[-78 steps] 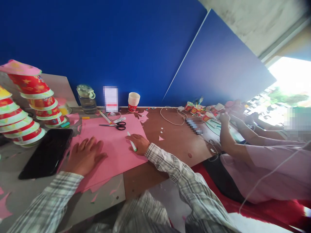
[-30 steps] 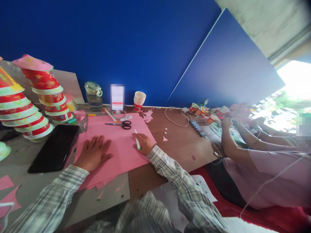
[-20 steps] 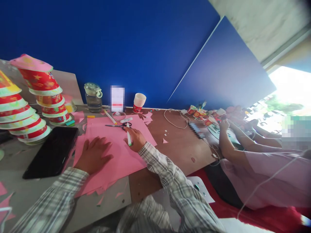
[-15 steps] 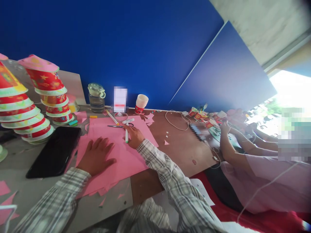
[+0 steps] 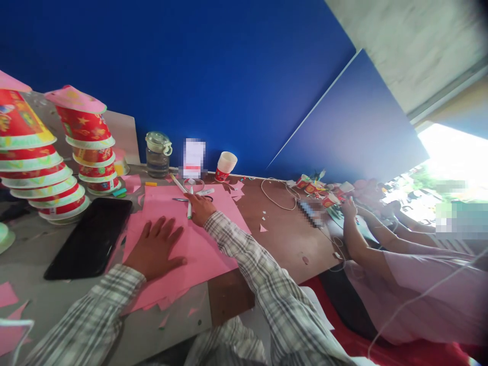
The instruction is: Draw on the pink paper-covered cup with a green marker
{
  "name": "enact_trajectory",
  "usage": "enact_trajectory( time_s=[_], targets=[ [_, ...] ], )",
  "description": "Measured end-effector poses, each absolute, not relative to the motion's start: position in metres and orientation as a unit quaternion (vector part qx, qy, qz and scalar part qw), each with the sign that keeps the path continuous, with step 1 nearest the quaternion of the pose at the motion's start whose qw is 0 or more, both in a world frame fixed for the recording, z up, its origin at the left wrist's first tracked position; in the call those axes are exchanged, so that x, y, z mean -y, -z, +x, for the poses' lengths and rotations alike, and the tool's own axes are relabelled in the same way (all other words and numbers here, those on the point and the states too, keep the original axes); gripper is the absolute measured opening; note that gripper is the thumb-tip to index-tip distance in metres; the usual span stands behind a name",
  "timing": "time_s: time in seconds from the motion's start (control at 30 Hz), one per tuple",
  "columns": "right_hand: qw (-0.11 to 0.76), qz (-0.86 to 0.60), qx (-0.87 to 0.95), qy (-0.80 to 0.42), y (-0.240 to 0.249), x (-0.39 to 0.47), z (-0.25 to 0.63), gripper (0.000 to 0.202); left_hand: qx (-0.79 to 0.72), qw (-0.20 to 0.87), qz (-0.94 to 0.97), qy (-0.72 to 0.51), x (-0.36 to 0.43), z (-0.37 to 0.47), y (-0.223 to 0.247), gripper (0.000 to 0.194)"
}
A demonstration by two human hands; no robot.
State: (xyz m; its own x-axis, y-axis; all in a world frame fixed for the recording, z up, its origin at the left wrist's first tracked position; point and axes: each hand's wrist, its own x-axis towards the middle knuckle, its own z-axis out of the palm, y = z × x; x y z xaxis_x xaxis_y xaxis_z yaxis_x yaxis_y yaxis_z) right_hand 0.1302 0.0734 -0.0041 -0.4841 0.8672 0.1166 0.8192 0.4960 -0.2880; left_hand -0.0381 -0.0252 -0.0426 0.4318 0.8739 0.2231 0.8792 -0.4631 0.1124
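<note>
Pink paper sheets (image 5: 213,244) lie in a pile on the table. My left hand (image 5: 155,249) rests flat on them, fingers spread and holding nothing. Farther up the pile, my right hand (image 5: 200,207) is closed around a white marker (image 5: 189,209) whose green end points down to the paper. Just behind that hand are scissors (image 5: 179,200), partly covered by it, and a white marker or cap (image 5: 206,192). A yellow-white pen (image 5: 177,183) lies at the pile's back edge.
Left stand stacked red paper cups (image 5: 59,201) and a black phone (image 5: 89,239). Behind the paper are a glass jug (image 5: 157,155) and a cup (image 5: 226,165). To the right, a co-worker's arm (image 5: 356,231) reaches over the table near cables and small cups.
My right hand has moved left across the pink paper with the marker in it. My left hand stays flat on the sheets. The whole view has shifted slightly.
</note>
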Motion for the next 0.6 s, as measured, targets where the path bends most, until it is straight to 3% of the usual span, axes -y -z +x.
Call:
enact_trajectory(
  time_s=[0.33, 0.6],
  targets=[
    [0.141, -0.502, 0.848, -0.096, 0.005, -0.086, 0.109, 0.048, 0.512, 0.008, -0.848, 0.133, 0.027, -0.038, 0.041, 0.087],
    [0.252, -0.497, 0.81, -0.181, -0.001, -0.107, 0.08, 0.038, 0.51, 0.012, -0.848, 0.143, 0.029, -0.038, 0.039, 0.089]
  ],
)
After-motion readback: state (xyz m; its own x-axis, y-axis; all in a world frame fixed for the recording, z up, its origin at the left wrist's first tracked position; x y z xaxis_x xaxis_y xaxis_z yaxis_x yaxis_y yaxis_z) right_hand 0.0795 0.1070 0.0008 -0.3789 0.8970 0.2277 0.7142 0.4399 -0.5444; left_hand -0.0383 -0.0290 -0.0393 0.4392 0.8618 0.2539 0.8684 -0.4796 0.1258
